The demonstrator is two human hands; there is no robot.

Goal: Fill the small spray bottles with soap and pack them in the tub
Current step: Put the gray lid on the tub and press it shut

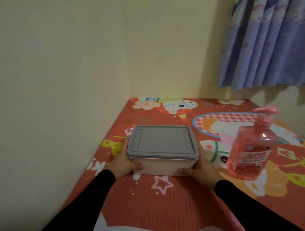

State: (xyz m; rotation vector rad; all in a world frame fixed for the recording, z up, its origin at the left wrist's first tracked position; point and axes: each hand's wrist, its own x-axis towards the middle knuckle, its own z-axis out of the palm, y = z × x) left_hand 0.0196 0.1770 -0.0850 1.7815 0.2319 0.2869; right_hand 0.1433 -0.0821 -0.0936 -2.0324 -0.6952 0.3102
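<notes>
We see our left hand (123,163) and right hand (200,169) gripping opposite ends of the tub (162,160), thumbs curled onto its near wall. Its grey lid (162,141) is on. The tub sits on the cartoon-printed surface (152,203); the pink soap bottle (250,149) stands upright just right of it.

We face a corner of plain pale yellow painted walls (74,57), a pleated lavender-blue cartoon-print curtain (271,38) at upper right, a red cartoon-patterned cloth-covered table (152,203) below, dim warm light over it all.
</notes>
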